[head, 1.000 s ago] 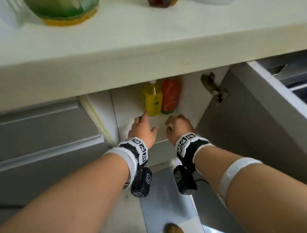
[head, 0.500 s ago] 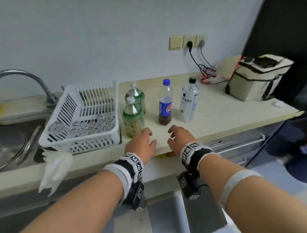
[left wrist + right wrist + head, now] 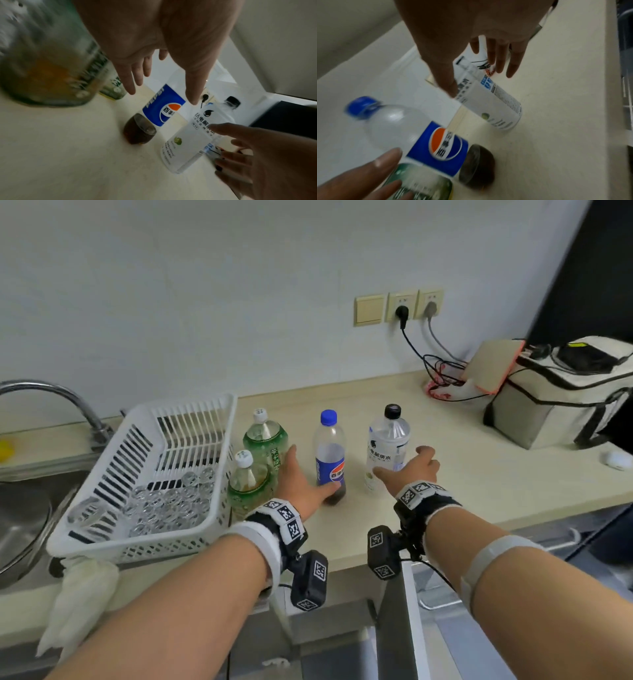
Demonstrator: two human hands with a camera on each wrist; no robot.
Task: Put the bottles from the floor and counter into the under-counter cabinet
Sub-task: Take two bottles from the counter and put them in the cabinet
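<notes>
Both hands had been lifted from the cabinet below to the worktop and carried further in among the bottles. The left hand was spread, its fingers straight and empty, thumb beside the base of the cola bottle, which was flanked by it. The right hand was likewise splayed around the white-labelled bottle; whether its thumb touched the label could not be told. Nothing was gripped. Both bottles stood upright mid-worktop, with two green bottles towards the left by the white basket. Each bottle would best be clasped at mid-label, kept upright, and the green ones not knocked.
</notes>
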